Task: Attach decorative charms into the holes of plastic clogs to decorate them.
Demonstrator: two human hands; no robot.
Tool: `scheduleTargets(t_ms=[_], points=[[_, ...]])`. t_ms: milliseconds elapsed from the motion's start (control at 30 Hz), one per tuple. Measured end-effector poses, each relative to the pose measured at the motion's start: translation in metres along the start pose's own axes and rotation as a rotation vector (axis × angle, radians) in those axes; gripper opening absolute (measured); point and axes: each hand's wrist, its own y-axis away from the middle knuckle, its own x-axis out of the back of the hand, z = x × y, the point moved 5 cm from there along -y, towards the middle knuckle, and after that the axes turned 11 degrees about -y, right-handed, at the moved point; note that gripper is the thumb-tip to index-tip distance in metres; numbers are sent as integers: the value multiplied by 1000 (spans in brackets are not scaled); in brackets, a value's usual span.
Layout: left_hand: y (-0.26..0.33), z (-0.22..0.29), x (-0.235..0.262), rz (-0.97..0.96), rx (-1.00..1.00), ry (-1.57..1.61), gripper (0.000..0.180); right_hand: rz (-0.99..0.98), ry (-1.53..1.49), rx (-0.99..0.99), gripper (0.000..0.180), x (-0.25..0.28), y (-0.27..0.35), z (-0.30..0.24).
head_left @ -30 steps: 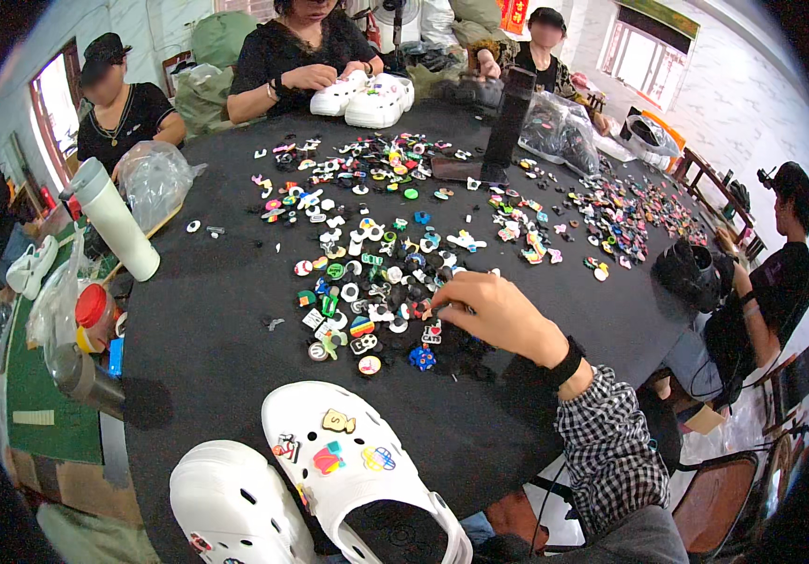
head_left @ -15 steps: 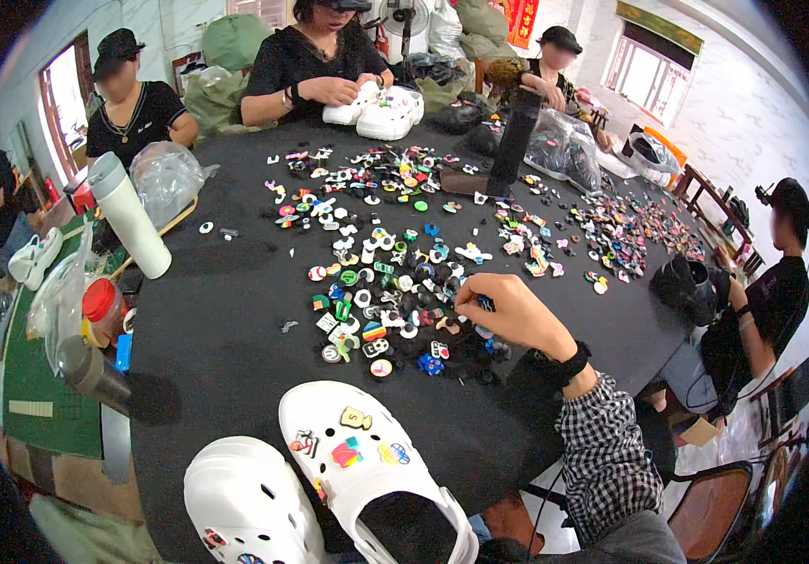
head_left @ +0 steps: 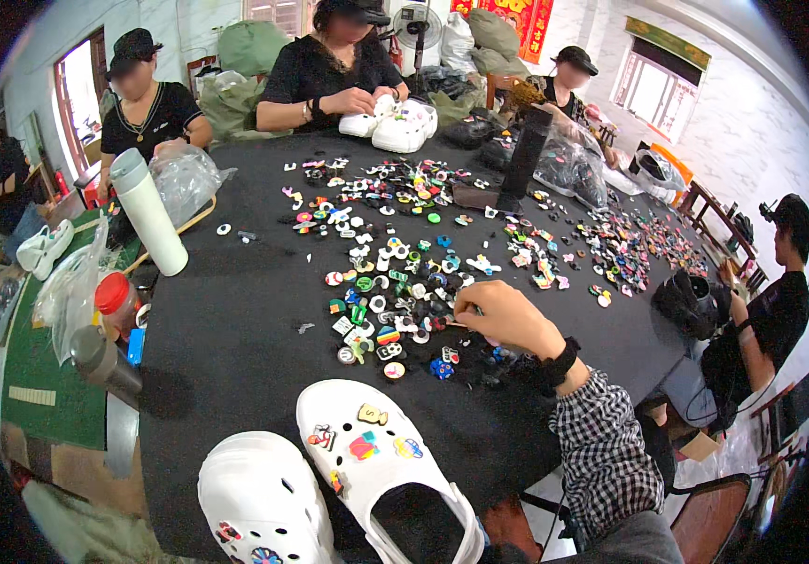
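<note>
1. Head view, the hand: the right hand [head_left: 506, 318] reaches out over the black tabletop [head_left: 235, 310]. Its fingertips are pinched together in a closed grip at the near edge of the spread of small coloured shoe charms [head_left: 395, 282]. Whether a charm sits between the fingertips cannot be told. A dark band circles the wrist above a checked sleeve. The left hand is not in view.
2. Head view, the charms: they lie loose across the middle of the tabletop, thickest just left of the hand, and thin out toward the far right rim.
3. Head view, the shoes: two white clogs lie at the near edge. The right clog [head_left: 381, 465] carries several coloured charms on its upper. The left clog [head_left: 259, 498] lies just beside it, with charms low on its toe.
4. Head view, packages and signs: a clear plastic bag [head_left: 184, 179] sits at the far left rim, and another clear bag [head_left: 569, 164] lies at the far right. A red hanging with gold marks [head_left: 517, 19] shows on the back wall.
5. Head view, other things: a tall white flask [head_left: 149, 211] stands upright on the left. A red-lidded jar [head_left: 115, 301] and a grey bottle [head_left: 104, 362] sit below it. A dark upright block [head_left: 525, 155] stands beyond the charms.
6. Head view, other people: a person across the tabletop handles another pair of white clogs [head_left: 390, 122].
</note>
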Motion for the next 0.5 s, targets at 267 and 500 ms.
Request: scheduleTargets(t_ms=[267, 500], points=[[3, -2, -1, 15, -12, -41, 35, -89, -157, 109, 19, -4, -2, 0], [1, -1, -1, -29, 63, 1, 35, -80, -146, 94, 19, -1, 0, 7]])
